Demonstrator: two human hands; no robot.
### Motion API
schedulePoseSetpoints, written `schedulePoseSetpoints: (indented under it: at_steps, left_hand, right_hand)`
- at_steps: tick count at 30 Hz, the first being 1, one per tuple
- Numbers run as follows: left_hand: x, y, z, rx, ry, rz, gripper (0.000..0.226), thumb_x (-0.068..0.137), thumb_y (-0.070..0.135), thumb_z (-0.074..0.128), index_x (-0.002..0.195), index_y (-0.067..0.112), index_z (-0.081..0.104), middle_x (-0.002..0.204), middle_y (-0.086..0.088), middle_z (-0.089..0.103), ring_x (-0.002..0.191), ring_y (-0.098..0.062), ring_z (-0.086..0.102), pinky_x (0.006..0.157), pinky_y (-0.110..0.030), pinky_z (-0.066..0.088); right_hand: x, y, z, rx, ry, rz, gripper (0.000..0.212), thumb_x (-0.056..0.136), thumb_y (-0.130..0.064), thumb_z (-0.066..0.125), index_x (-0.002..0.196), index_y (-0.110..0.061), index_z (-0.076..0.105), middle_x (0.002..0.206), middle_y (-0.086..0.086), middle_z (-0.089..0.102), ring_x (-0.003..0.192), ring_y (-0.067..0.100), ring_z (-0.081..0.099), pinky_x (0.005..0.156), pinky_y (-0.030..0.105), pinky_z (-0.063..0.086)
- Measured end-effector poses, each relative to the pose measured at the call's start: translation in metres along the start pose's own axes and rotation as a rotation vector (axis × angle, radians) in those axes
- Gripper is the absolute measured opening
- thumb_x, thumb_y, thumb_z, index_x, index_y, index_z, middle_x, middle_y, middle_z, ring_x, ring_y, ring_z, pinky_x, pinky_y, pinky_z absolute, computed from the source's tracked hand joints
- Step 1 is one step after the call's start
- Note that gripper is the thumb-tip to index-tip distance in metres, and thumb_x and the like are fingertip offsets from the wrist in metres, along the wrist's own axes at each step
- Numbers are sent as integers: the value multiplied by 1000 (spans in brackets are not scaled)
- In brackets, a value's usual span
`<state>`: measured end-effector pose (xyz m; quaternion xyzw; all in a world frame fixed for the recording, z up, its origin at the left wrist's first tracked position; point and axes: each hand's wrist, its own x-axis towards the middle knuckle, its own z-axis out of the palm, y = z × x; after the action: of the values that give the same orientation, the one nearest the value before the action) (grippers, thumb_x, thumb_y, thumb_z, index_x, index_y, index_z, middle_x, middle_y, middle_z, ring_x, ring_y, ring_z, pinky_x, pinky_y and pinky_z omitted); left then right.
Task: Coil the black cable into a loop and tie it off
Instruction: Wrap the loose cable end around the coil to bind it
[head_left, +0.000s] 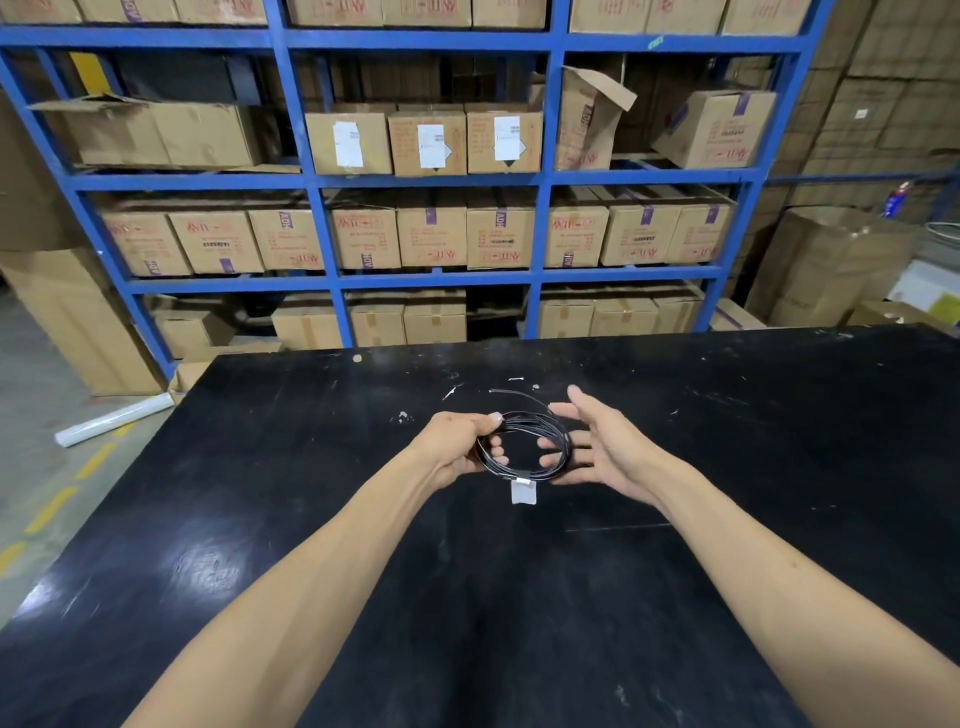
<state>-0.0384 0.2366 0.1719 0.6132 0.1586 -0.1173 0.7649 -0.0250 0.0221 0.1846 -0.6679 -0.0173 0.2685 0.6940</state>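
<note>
Above the middle of the surface (727, 519), the black cable (524, 446) was already coiled, the left hand (457, 447) gripping it, the right hand (597, 447) open beside; a free end apparently remained untied.

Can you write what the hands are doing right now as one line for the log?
left hand: pinching black cable coil | right hand: open, fingers against coil | white tag: hanging below | tie: not seen

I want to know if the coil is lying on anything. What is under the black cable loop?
A white tag hangs below the black cable, with black table beneath. Whether it touches cannot be told.
</note>
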Motion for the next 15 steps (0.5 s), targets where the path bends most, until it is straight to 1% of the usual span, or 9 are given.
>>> schedulePoseSetpoints:
  at_steps: [2,4,6,8,9,10,12,13,15]
  left_hand:
    - [2,-3,1,-20,3,-12,9,99,7,59,98,1,65,67,-10,55,57,-20,55,57,-35,62]
    - [3,-5,3,-28,8,-15,8,98,6,60,99,0,65,67,-11,57,56,-22,58,58,-37,62]
    - [3,-6,5,-42,-2,-18,9,98,9,61,100,1,66,67,-12,60,57,-23,61,60,-38,63]
    - [3,-7,7,-65,-22,-27,18,100,19,60,100,3,67,68,-12,64,59,-24,65,62,-38,63]
    - [3,-7,6,-72,-29,-29,26,100,27,59,99,2,68,69,-12,66,60,-24,66,64,-38,63]
    - [3,-7,6,-73,-35,-24,34,99,35,60,99,2,70,69,-11,67,61,-24,68,65,-38,63]
    - [4,-7,6,-34,-51,1,41,92,43,68,99,2,73,71,-11,68,63,-24,68,67,-38,62]
    - [5,-7,6,4,-60,17,40,89,41,73,100,3,74,72,-10,68,63,-23,68,68,-37,61]
    - [5,-11,8,66,-65,60,29,87,31,77,98,3,75,73,-11,68,62,-21,68,67,-34,61]
  right_hand:
    - [1,6,0,-172,49,-120,37,96,-52,61,129,-35,64,110,8,76,91,24,78,75,43,66]
    - [3,15,1,-442,171,-278,40,101,-34,61,141,-33,62,101,6,77,83,14,77,74,41,67]
    - [5,23,1,-639,289,-374,40,105,-22,56,144,-30,62,91,5,78,75,5,75,64,29,66]
    - [4,27,1,-743,334,-400,41,107,-18,52,146,-28,60,84,1,74,66,-2,71,57,17,60]
    - [3,28,1,-780,339,-395,42,107,-17,51,148,-27,58,83,1,72,63,0,70,58,17,60]
    - [2,29,1,-817,339,-390,43,108,-16,49,150,-26,55,85,3,70,62,6,72,62,22,62]
    - [1,32,3,-915,359,-397,45,108,-15,47,153,-23,51,92,10,70,74,25,74,78,40,62]
    - [1,33,4,-970,388,-403,46,108,-15,46,153,-21,50,95,13,71,80,31,72,81,43,60]
    - [1,33,6,-1048,453,-399,46,108,-16,46,154,-18,48,101,15,71,91,35,69,81,40,57]
